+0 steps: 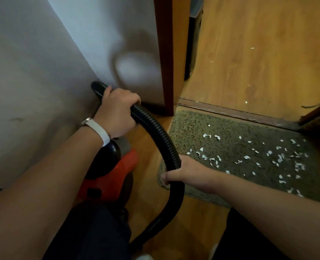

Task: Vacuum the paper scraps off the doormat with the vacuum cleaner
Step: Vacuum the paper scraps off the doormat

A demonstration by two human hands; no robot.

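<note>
Near the left wall, your left hand (118, 111) curls tight round the black hose (155, 128) close to its far end. Your right hand (183, 171) grips the same hose lower down, at the doormat's (189, 124) near-left corner. Under your left wrist sits the red vacuum cleaner (114, 173). Paper scraps (279, 160) lie scattered over the mat, farther right.
</note>
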